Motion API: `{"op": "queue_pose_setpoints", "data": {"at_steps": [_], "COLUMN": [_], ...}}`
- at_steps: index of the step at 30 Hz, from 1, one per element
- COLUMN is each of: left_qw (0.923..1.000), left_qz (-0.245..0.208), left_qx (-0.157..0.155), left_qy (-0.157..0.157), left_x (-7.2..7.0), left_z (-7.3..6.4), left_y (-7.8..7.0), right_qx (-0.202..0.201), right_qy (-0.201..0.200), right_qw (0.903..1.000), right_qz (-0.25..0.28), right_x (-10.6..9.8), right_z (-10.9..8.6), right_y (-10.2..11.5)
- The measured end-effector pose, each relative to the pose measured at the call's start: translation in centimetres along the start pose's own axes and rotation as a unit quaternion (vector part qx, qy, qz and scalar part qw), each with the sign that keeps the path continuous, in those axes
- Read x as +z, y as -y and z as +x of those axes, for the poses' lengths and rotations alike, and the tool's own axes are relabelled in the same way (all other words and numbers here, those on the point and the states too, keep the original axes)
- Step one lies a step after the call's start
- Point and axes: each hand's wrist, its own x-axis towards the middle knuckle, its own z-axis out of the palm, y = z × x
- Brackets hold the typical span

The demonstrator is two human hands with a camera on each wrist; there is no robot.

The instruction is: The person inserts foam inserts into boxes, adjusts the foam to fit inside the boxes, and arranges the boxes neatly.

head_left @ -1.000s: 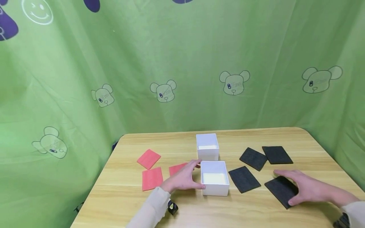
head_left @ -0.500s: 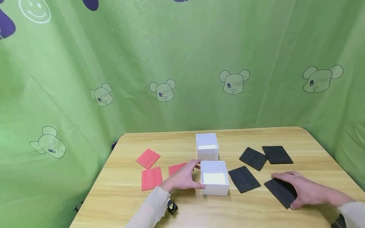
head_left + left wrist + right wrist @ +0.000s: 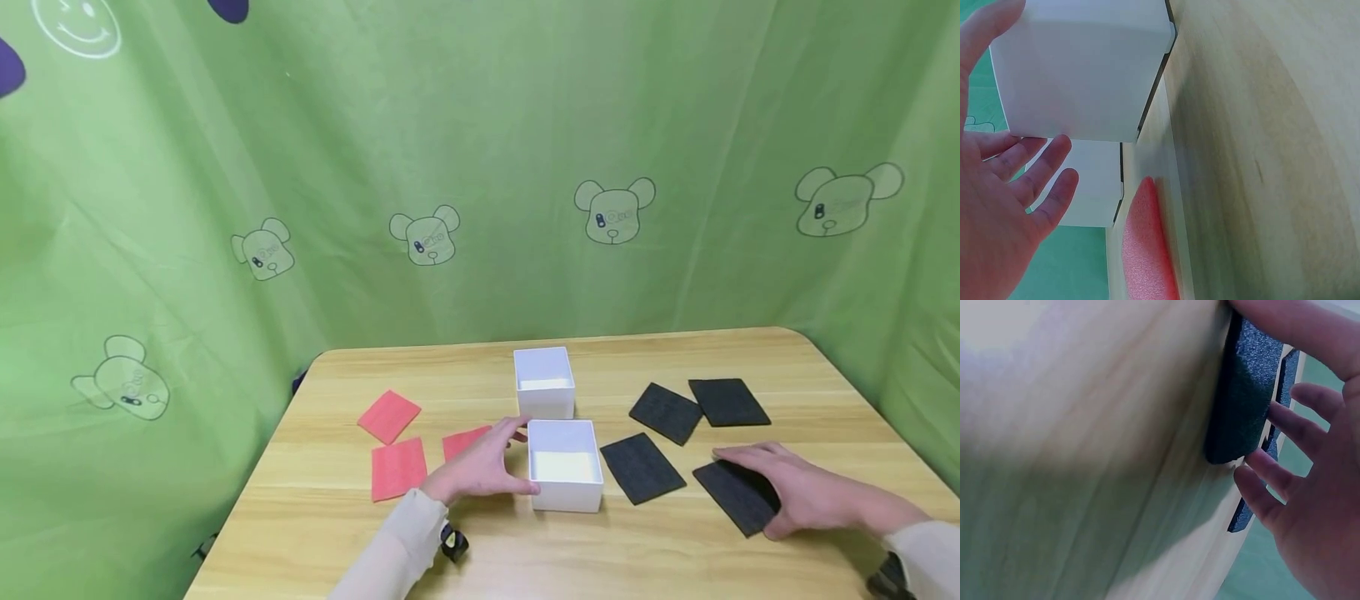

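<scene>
My left hand holds the nearer white open-topped box at its left side, thumb on the front corner and fingers at the back corner. In the left wrist view, the fingertips lie against the lower edge of that box. On the right of the table, my right hand spans a flat black square pad, thumb at the near corner and fingers at the far edge. The right wrist view shows this pad between thumb and fingers, close to the tabletop.
A second white box stands just behind the first. Black pads lie right of the boxes, two of them overlapping or touching farther back. Red square pads lie on the left. A green curtain hangs behind the wooden table.
My right hand has closed in on the black pad, thumb and fingers now at its edges. The left hand has stayed at the box. The head view has shifted slightly.
</scene>
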Motion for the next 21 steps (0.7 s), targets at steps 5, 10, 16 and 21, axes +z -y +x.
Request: {"op": "queue_pose_setpoints", "data": {"at_steps": [5,10,16,21], "left_qw": [1.0,1.0,1.0,1.0], "left_qz": [-0.005,-0.006,-0.004,-0.007], "left_qx": [-0.002,-0.002,-0.004,-0.005], "left_qy": [0.001,0.001,0.002,0.002], "left_x": [0.0,-0.1,-0.2,-0.1], "left_z": [0.0,0.0,0.1,0.1], "left_y": [0.0,0.1,0.0,0.0], "right_qx": [-0.004,-0.015,0.002,-0.012], "right_qy": [-0.001,0.002,0.001,-0.012], "right_qw": [1.0,0.9998,0.9998,0.9998], "right_qz": [-0.008,-0.01,-0.02,-0.01], "right_x": [0.0,-0.1,-0.2,0.0], "right_z": [0.5,0.9,1.2,1.1], "right_y": [-0.1,0.0,0.3,0.3]}}
